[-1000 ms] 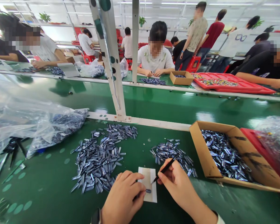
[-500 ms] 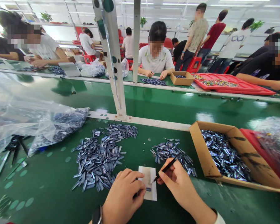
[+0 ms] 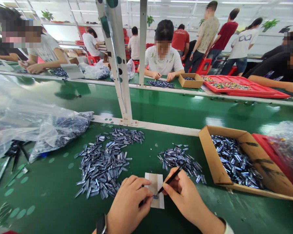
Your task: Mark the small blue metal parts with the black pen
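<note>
My left hand (image 3: 133, 203) is closed in a pinch, thumb and forefinger at the left end of a small blue-grey translucent piece (image 3: 155, 196). That piece lies over a small white card with a beige middle strip (image 3: 161, 204) on the green tabletop. In my right hand (image 3: 184, 195) are slim black tweezers (image 3: 172, 176), gripped like a pen, with the tip at the piece's right end. Beyond the card is a small heap of similar pieces (image 3: 180, 159). A larger heap (image 3: 101, 169) spreads to the left of my left hand.
At right stands a cardboard box (image 3: 210, 162) of shiny pieces, beside a red tray (image 3: 266, 143) with bagged parts. A clear plastic bag (image 3: 46, 130) and dark tools (image 3: 18, 151) lie at left. A metal post (image 3: 123, 81) rises ahead. Co-workers sit across the green belt (image 3: 171, 107).
My right hand has moved slightly down, bringing the tweezers' tip from above the piece onto its right end. My left hand stays in place. A person in red now shows in the background.
</note>
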`<state>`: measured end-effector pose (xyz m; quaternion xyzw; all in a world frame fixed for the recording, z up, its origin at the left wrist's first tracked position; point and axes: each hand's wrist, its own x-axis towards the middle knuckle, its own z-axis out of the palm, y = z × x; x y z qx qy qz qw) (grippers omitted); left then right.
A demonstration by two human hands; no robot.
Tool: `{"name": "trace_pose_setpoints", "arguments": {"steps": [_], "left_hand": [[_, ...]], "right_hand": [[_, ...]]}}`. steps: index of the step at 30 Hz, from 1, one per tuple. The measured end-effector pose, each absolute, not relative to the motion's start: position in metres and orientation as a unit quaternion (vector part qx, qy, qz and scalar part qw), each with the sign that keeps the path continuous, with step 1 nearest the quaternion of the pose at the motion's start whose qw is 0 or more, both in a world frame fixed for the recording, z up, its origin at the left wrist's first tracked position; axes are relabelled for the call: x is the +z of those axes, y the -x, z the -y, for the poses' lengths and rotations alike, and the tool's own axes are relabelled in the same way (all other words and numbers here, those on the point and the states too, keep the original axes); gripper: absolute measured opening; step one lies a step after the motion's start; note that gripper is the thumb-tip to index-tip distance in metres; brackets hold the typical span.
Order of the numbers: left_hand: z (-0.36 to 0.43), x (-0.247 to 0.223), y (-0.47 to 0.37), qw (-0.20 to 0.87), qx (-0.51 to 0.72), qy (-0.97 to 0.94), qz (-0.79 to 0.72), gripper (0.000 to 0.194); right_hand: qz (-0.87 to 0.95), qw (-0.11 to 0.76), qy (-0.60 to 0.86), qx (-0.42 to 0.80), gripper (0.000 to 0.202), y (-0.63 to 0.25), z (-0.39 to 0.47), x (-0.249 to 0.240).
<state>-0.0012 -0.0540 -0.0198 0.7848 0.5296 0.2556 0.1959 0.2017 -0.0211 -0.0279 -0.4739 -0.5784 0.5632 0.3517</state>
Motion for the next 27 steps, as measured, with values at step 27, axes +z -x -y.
{"name": "trace_pose_setpoints", "arguments": {"steps": [27], "left_hand": [[0.056,-0.0168,0.0039,0.146,0.191,-0.835,-0.495,0.02]], "right_hand": [[0.637,0.356,0.45,0.515,0.008,-0.2059,0.0264,-0.0332]]}}
